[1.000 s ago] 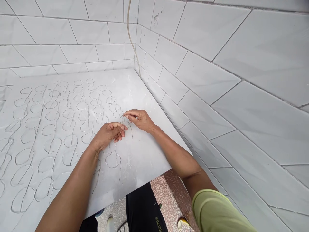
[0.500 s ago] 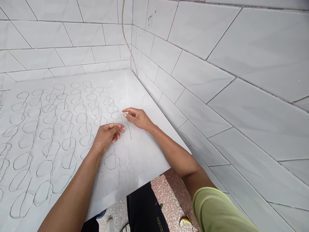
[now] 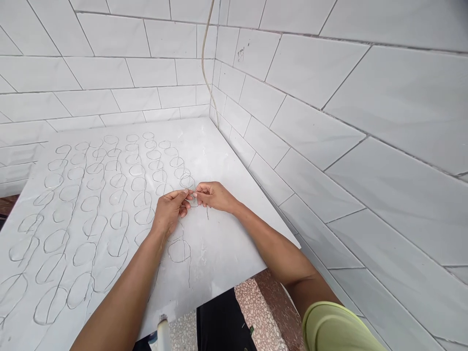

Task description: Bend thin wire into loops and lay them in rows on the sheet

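My left hand point(image 3: 171, 210) and my right hand point(image 3: 214, 196) meet fingertip to fingertip over the white slab point(image 3: 215, 248), both pinched on a thin bent wire loop point(image 3: 199, 204) whose tail hangs down toward the slab. Several rows of finished wire loops point(image 3: 109, 195) with straight tails lie flat across the slab to the left. Another wire loop point(image 3: 179, 251) lies just below my left wrist.
White tiled walls point(image 3: 329, 146) close in the slab at the back and right. A pale cable point(image 3: 208, 73) hangs down the corner. Below the slab's near edge are a speckled floor point(image 3: 256, 307), dark trousers and a white object point(image 3: 163, 331).
My hands have come together: the right hand moved left toward the left hand, and both now pinch the wire at one spot. The camera view shifted slightly.
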